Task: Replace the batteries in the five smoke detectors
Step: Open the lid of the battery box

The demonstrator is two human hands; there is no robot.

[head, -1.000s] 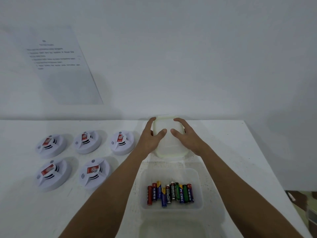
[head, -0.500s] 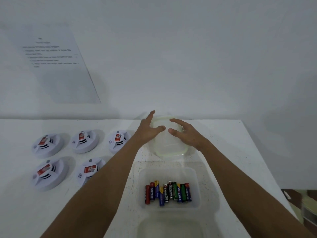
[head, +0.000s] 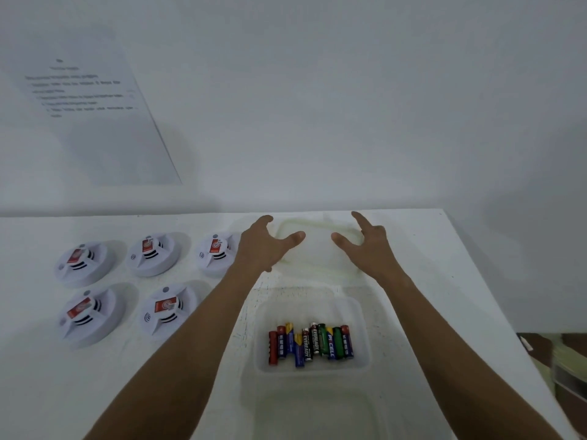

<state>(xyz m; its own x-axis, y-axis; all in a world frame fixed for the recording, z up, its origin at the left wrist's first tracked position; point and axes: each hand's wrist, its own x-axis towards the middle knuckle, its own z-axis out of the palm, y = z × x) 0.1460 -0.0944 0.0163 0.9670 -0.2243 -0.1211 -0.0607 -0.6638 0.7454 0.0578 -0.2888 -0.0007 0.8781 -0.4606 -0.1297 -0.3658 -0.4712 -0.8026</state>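
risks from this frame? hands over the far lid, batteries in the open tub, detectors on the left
1. The batteries are mixed brands lying loose in one open tub; removed cells could get confused with them.
2. The left hand hangs close beside the nearest smoke detector; pulling back could knock it.
3. The lid lies near the table's far edge, under both the left hand and the right hand; a push might slide it off.
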